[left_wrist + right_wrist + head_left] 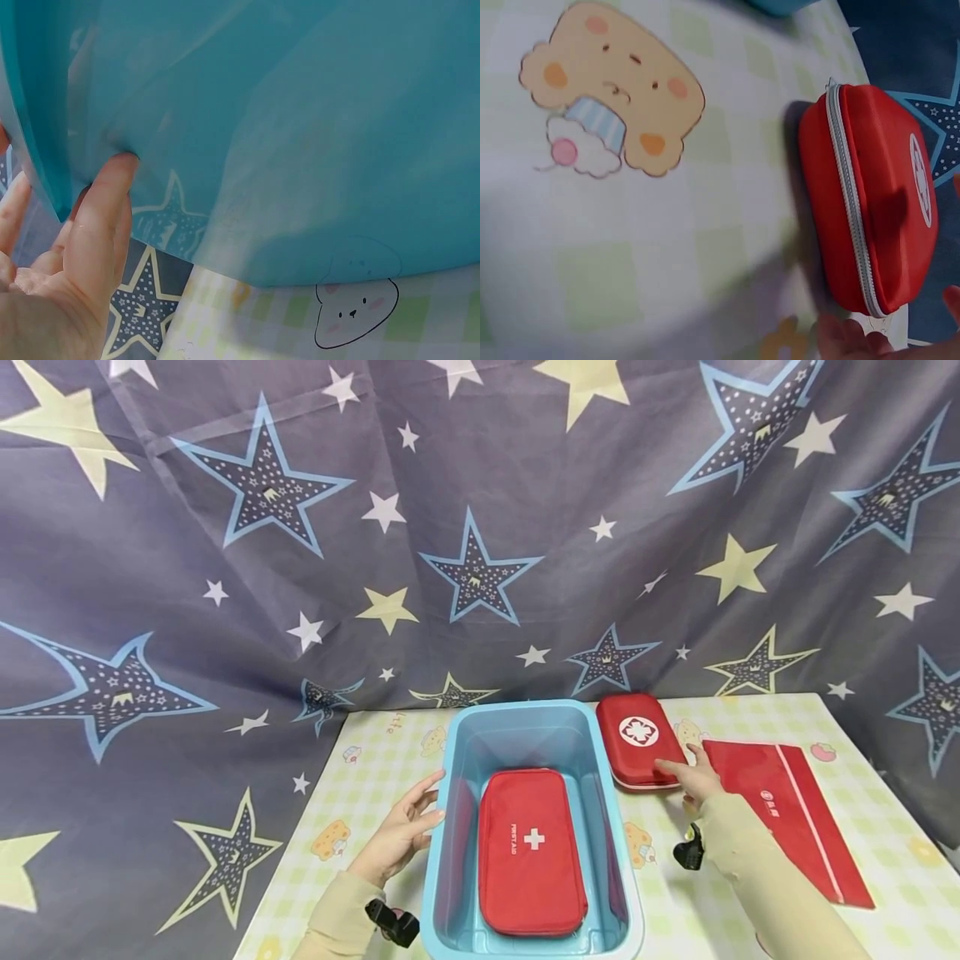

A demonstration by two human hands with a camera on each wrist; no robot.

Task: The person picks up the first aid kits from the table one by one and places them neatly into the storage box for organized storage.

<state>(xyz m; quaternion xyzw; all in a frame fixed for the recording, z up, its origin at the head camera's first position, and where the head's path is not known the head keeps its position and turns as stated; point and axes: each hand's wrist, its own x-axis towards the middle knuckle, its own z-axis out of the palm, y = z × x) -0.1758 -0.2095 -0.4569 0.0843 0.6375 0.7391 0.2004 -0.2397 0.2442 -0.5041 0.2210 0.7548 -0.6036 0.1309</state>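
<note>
A light blue plastic tub [621,860] stands on the table with a red first aid pouch [528,877] lying flat inside it. My left hand [401,835] is at the tub's left side, fingers fairly straight and touching its rim and outer wall [300,150]. Right of the tub lies a red zippered first aid case [637,743] with a white round emblem. Over that case's near right corner, my right hand [697,781] is spread, its thumb above the lid. The right wrist view shows fingers [844,334] beside the case's end; contact is unclear.
A flat red pouch [795,818] with a pale stripe lies to the right, partly behind the right sleeve [772,877]. Checked cloth [337,777] with cartoon prints covers the table. A star-patterned curtain [480,485] hangs behind its far edge.
</note>
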